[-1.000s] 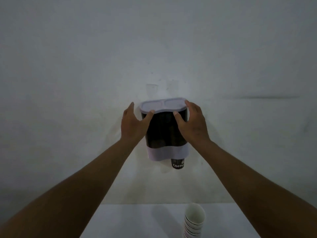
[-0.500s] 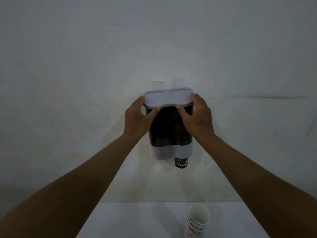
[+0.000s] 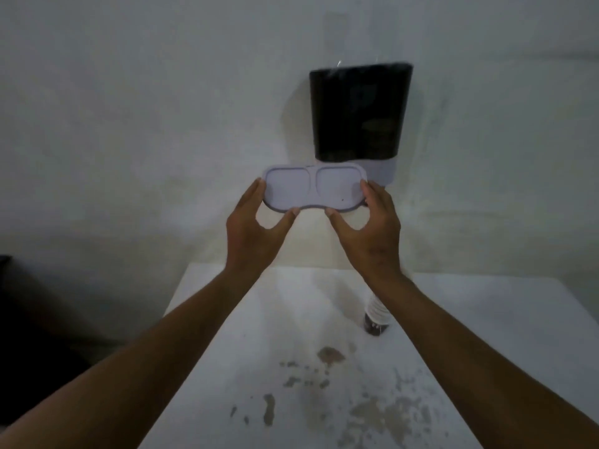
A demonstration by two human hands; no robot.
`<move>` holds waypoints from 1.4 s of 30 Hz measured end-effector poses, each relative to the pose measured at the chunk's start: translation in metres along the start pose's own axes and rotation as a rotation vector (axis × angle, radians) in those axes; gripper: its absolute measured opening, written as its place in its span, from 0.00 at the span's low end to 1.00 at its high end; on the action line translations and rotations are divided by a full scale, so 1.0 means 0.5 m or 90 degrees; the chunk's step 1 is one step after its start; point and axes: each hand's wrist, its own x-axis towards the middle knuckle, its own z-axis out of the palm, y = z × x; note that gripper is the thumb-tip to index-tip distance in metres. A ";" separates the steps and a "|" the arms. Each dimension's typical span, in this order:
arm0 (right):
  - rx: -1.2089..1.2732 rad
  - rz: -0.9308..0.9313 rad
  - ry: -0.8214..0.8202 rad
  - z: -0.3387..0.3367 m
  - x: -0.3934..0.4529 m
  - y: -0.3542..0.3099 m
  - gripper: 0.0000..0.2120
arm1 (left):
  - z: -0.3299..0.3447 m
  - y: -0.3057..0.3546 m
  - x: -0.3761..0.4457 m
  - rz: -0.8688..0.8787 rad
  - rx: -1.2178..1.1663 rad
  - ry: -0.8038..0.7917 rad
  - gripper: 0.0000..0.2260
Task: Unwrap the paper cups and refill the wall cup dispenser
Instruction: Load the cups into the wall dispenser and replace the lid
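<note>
The lid [image 3: 313, 187] sits below the dispenser [image 3: 358, 111], above the table [image 3: 291, 335].

Lid [image 3: 313, 187] gripped at both ends by left hand [image 3: 251, 233] and right hand [image 3: 369, 233], below the lidless wall dispenser [image 3: 358, 113]; cup stack [image 3: 376, 319] beneath right wrist on table [image 3: 291, 367].

Lid [image 3: 312, 188], centre of frame: pale lilac-grey, plain, with a darker grey rim. Dispenser [image 3: 358, 111], upper right of centre: black body above a pale lilac base band. Wall [image 3: 146, 92]: off-white, unpatterned. Table [image 3: 291, 367], lower half: white, mottled with brown-grey patches. Cup stack [image 3: 376, 319], right of centre: white-ribbed, dark lowest cup.
</note>
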 end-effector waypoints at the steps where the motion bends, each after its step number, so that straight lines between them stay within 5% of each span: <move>1: -0.001 0.021 -0.009 0.006 -0.029 0.011 0.35 | -0.001 -0.008 -0.028 0.000 0.001 -0.009 0.32; 19: -0.110 0.396 -0.293 0.062 -0.547 0.213 0.35 | 0.017 -0.187 -0.528 -0.299 0.081 -0.363 0.30; 25: -0.159 0.426 -0.352 0.064 -0.635 0.251 0.32 | 0.015 -0.200 -0.597 -0.310 0.104 -0.440 0.23; 31: -0.247 0.410 -0.399 0.067 -0.656 0.263 0.30 | 0.019 -0.218 -0.633 -0.297 0.140 -0.480 0.28; 36: -0.231 0.426 -0.378 0.050 -0.631 0.256 0.26 | 0.033 -0.204 -0.610 -0.257 0.223 -0.478 0.25; 42: -0.234 0.307 -0.188 -0.011 -0.489 0.233 0.16 | 0.124 -0.134 -0.470 -0.211 0.091 -0.458 0.21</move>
